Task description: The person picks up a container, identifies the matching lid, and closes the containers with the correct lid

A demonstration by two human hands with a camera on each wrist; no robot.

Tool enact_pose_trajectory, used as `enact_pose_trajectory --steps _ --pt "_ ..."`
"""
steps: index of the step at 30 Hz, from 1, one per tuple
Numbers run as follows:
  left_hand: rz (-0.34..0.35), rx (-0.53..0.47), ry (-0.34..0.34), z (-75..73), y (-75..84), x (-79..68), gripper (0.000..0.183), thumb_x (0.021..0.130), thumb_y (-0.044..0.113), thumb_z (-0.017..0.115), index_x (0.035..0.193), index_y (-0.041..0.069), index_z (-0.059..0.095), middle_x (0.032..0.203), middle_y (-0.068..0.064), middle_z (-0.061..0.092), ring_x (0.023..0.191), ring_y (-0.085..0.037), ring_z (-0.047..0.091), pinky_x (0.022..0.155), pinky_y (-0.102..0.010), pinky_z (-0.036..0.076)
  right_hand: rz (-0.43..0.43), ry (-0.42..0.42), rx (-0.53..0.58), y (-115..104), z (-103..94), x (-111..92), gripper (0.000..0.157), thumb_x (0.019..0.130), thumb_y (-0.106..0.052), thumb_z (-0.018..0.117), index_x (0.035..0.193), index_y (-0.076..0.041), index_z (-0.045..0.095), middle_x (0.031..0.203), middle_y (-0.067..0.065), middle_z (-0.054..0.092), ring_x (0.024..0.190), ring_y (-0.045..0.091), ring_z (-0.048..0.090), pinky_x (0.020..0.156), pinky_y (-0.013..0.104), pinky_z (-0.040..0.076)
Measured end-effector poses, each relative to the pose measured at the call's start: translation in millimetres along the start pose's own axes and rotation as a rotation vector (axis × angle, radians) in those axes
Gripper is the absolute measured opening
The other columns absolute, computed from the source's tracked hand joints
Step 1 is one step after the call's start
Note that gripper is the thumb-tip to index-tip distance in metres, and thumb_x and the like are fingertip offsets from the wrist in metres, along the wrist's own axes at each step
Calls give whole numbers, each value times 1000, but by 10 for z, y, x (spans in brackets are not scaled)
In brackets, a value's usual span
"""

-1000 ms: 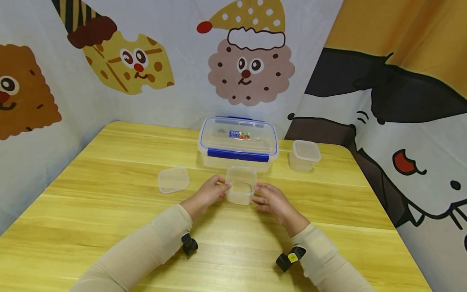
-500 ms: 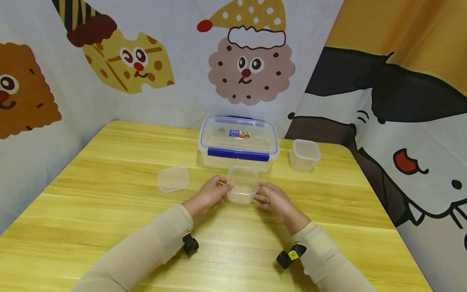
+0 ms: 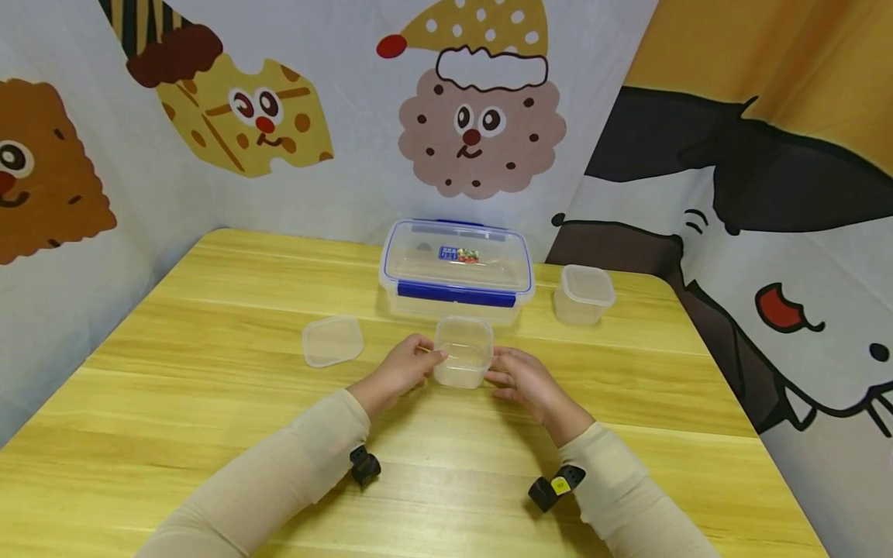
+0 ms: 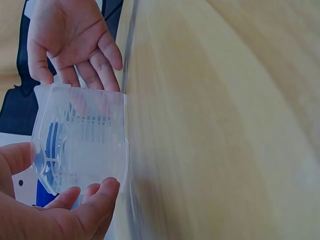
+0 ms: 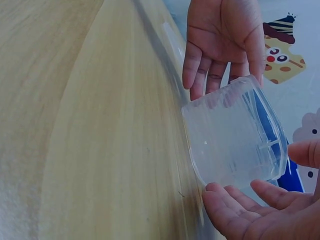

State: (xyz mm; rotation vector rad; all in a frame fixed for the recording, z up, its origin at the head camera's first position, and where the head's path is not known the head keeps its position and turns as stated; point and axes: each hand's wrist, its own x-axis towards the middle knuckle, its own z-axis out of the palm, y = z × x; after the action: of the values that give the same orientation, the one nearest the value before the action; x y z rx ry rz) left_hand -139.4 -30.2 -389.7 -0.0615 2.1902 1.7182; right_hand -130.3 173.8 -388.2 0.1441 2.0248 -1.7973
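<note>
A small clear plastic food container (image 3: 463, 374), with no lid on, stands upright on the table between the two hands, and nothing is visible inside it. My left hand (image 3: 399, 370) holds its left side, thumb at the rim and fingers along the wall. On the opposite side my right hand (image 3: 528, 385) holds it with spread fingers against the wall. Both wrist views show thumbs near the container's upper edge (image 4: 80, 135) and fingertips lower down. A translucent square lid (image 3: 332, 341) lies flat to the left of the hands.
Behind the small container sits a large clear storage box (image 3: 456, 267) with blue clips. A lidded small container (image 3: 584, 296) stands at the back right. All rest on a wooden table (image 3: 209, 325); a cartoon-printed cloth (image 3: 363, 194) hangs behind it.
The small container and both hands shifted very slightly right between one second and half a second ago. Since then they have stayed almost still, with the hold unchanged.
</note>
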Motion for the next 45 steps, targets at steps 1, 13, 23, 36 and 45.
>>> enact_pose_trajectory --steps 1,13,23,36,45 --pt "0 -1 -2 -1 1 -1 36 89 23 55 113 -3 47 96 -13 54 83 -26 53 60 -29 46 0 1 -3 -5 2 -5 46 93 -21 41 133 2 36 129 22 45 113 31 49 89 44 44" --pt "-4 -9 -17 14 -19 -9 38 89 23 55 115 -4 46 93 -13 53 83 -25 52 62 -30 46 8 1 -19 -18 -22 -27 47 93 -21 40 133 2 36 127 23 46 111 31 50 89 44 44" --pt "-10 -18 -21 16 -25 -20 38 90 24 54 115 -4 46 97 -14 53 87 -26 52 68 -33 48 4 25 -40 9 -14 -8 46 93 -22 41 133 1 37 126 22 46 110 30 51 88 44 45" --pt "-7 -19 -32 -35 13 -80 38 91 25 52 116 -2 46 100 -15 53 94 -29 52 78 -40 48 -21 35 -53 2 0 -41 46 95 -24 40 134 -2 35 128 22 45 113 33 48 90 46 43" --pt "-9 21 -27 -124 33 -136 43 90 28 54 121 -1 44 104 -14 52 90 -29 52 75 -38 48 -18 43 -53 -2 8 -41 46 94 -23 42 135 -2 34 127 21 46 113 33 49 89 46 44"
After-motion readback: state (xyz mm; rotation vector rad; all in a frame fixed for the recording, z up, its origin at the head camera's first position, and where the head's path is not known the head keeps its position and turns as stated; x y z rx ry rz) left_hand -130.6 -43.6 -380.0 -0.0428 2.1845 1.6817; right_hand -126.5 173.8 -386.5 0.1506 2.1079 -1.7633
